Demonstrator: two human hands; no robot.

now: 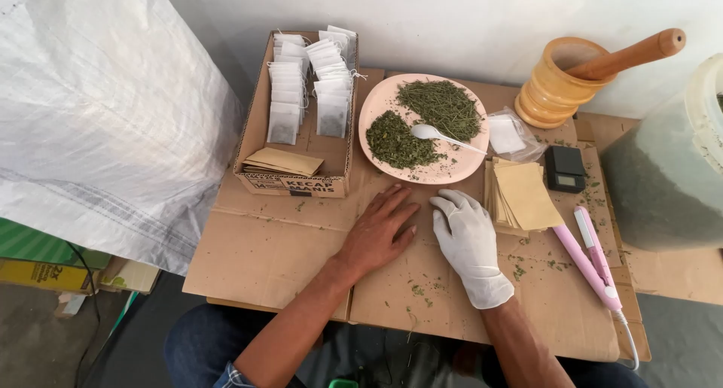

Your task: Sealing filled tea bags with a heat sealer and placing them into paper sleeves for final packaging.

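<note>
Both hands lie flat on the cardboard-covered desk point(286, 245), fingers spread and holding nothing: bare left hand point(379, 234), white-gloved right hand point(467, 237). Just beyond them sits a pink plate point(380, 102) of dried green herbs point(422, 124) with a white spoon point(437, 135)

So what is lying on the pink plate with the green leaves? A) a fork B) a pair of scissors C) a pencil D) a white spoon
D: a white spoon lies on the pink plate between the two piles of green leaves, its handle pointing toward the plate's right rim.
</note>
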